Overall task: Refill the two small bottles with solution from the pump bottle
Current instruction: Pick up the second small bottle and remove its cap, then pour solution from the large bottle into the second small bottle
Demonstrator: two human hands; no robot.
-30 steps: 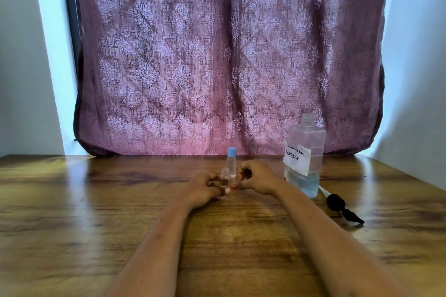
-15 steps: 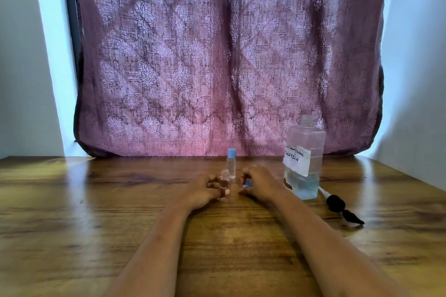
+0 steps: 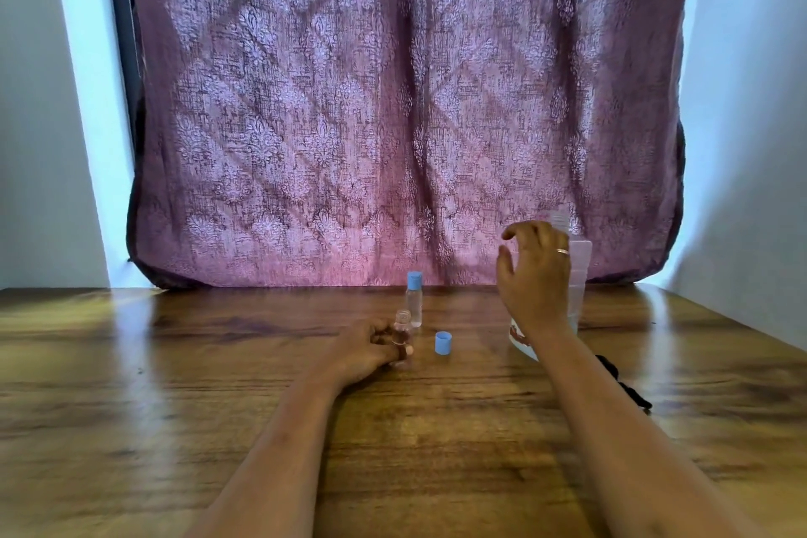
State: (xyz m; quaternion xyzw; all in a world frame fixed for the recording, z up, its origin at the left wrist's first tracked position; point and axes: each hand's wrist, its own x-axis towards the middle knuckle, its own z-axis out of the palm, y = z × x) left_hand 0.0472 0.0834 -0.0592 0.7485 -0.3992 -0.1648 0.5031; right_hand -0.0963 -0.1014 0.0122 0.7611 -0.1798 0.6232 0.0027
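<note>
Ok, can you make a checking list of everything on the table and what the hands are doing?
Surface: glossy wooden table.
Job's things: open small bottle upright; capped small bottle just behind it; loose blue cap on the table; large bottle, no pump on it; black pump lying beside it.
Clutter: nothing seen.
Grippers: left hand grips the open small bottle; right hand open, raised before the large bottle.
Cables: nothing seen.
Surroundings: patterned curtain, pale walls.
</note>
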